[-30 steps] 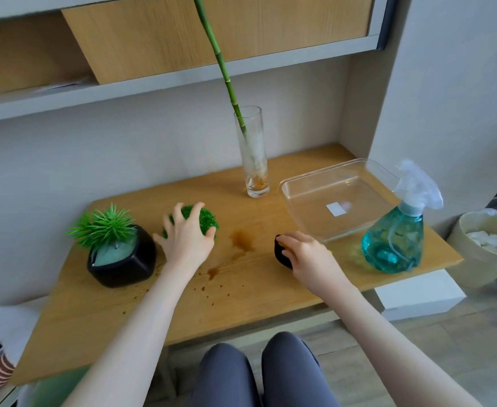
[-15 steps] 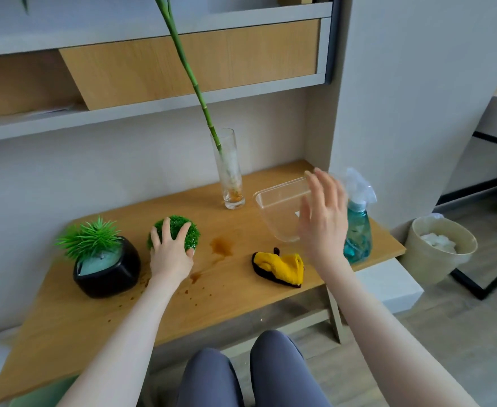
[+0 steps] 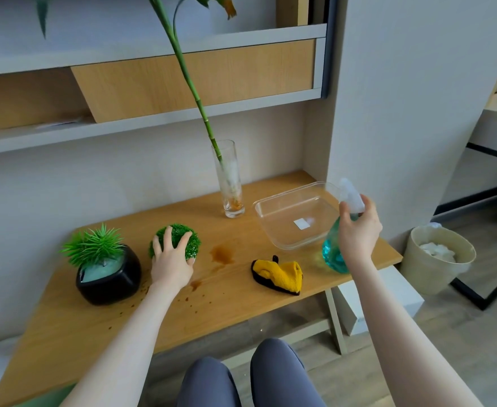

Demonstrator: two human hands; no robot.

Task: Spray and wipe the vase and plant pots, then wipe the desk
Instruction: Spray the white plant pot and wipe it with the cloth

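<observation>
Head view: our right hand [image 3: 358, 227], having dropped the yellow cloth [image 3: 279, 274], is now gripping the spray bottle [image 3: 334, 254]; left hand [image 3: 172, 259] is still cupping the round plant [image 3: 190, 239], so spraying comes next.

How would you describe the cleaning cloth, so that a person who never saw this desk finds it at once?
Look at the wooden desk under the wall shelf. Near its front edge, between the brown spill and the blue spray bottle, lies the cloth. It is the only soft, crumpled thing there: bright yellow with a black border.
</observation>
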